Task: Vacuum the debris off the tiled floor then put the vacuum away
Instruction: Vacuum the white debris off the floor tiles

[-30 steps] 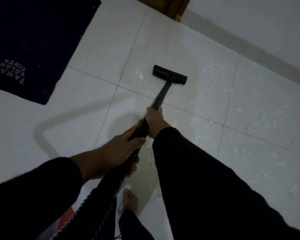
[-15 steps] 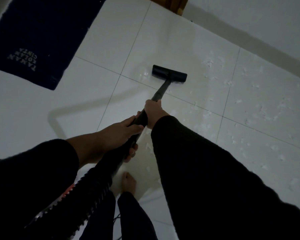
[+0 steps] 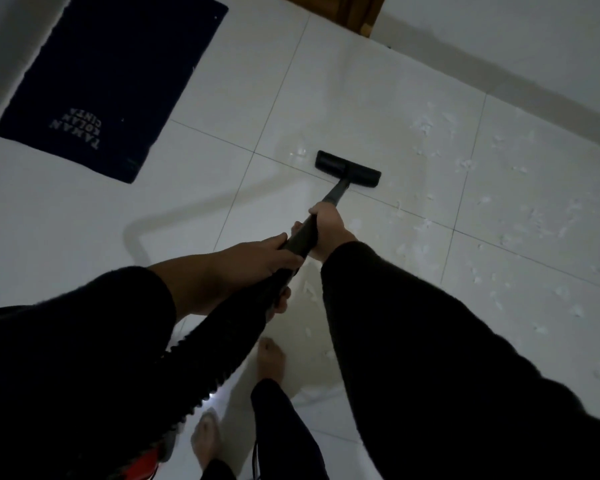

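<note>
A black vacuum wand (image 3: pixel 336 192) runs from my hands down to its flat black floor head (image 3: pixel 347 168), which rests on the white tiled floor (image 3: pixel 361 98) at a grout line. My right hand (image 3: pixel 328 226) grips the wand higher up the tube. My left hand (image 3: pixel 264 261) grips it lower, where the ribbed black hose (image 3: pixel 219 344) begins. White debris flecks (image 3: pixel 465 164) lie scattered over the tiles right of the head, and some (image 3: pixel 309 292) lie near my hands.
A dark blue mat (image 3: pixel 111 81) with white lettering lies at the upper left. A white wall (image 3: pixel 516 39) and a brown wooden frame (image 3: pixel 347 8) bound the floor at the top. My bare feet (image 3: pixel 271 362) stand below the hose; a red vacuum part (image 3: pixel 142 462) shows at bottom left.
The floor head has slid back toward me and slightly left, across the grout line. Both hands kept their grip on the wand. The view shifted, showing more of the mat.
</note>
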Available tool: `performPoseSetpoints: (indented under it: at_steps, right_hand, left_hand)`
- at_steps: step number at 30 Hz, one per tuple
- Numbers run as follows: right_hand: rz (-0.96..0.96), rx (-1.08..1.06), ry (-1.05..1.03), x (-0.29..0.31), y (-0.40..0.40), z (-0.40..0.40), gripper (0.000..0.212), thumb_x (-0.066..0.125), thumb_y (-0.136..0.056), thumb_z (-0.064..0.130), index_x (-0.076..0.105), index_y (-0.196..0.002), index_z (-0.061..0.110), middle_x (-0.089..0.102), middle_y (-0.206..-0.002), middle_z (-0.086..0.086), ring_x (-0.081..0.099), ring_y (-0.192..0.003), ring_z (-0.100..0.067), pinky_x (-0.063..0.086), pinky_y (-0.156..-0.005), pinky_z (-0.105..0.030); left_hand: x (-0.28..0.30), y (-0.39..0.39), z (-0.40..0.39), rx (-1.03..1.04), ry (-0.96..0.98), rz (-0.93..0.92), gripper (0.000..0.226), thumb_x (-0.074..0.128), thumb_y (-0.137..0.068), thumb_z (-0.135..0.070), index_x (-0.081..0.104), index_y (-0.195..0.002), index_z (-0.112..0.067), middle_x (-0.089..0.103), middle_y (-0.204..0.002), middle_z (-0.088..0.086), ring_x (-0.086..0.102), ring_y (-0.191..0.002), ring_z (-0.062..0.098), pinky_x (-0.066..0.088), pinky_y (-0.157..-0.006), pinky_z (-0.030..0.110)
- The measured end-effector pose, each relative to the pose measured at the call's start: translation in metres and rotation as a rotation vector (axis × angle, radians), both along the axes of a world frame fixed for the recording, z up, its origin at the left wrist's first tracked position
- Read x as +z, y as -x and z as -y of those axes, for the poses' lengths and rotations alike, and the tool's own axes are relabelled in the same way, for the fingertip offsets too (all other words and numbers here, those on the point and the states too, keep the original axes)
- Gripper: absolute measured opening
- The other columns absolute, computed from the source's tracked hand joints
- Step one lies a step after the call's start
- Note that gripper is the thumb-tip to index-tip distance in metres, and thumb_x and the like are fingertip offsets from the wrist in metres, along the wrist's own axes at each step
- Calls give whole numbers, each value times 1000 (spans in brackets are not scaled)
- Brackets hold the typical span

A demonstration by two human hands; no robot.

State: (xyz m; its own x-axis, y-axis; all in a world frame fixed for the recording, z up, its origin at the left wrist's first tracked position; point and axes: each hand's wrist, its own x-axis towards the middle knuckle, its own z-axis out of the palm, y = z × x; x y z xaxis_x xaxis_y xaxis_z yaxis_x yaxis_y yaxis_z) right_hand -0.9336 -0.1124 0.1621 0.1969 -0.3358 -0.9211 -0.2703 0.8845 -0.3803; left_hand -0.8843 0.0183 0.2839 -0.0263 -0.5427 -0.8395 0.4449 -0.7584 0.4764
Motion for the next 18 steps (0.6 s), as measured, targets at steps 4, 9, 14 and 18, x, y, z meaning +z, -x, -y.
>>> performPoseSetpoints:
  at_steps: [4, 9, 14, 18]
  right_hand:
    - [237, -236, -129, 4, 19, -35, 17, 49, -96, 24, 42, -100, 9, 53, -74, -5, 54, -60, -15, 51, -51, -22]
    - [233, -274, -183, -7, 29, -66, 25, 48, -95, 33, 36, -107, 15, 44, -67, -4, 45, -54, -15, 42, -54, -21]
    - [187, -371, -206, -9, 39, -96, 41, 52, -97, 33, 41, -135, 26, 46, -75, -6, 48, -52, -14, 46, -48, -20]
    - [189, -369, -207, -13, 52, -124, 46, 54, -95, 36, 40, -139, 30, 49, -73, -6, 50, -51, -15, 48, -47, -20]
  left_hand:
    - [4, 3, -15, -11, 8, -45, 34, 45, -96, -21, 42, -129, -28, 50, -71, 10, 53, -47, 13, 46, -42, 22]
    - [6, 20, -45, -2, 8, -30, 30, 44, -96, -19, 45, -124, -32, 49, -71, 10, 53, -46, 13, 45, -41, 22]
    - [4, 37, -79, 3, 29, -9, 35, 44, -96, -18, 45, -127, -31, 50, -70, 10, 53, -47, 14, 45, -41, 22]
    - [2, 48, -110, -13, 49, 14, 42, 45, -96, -18, 39, -134, -34, 53, -68, 11, 54, -47, 15, 45, -41, 23]
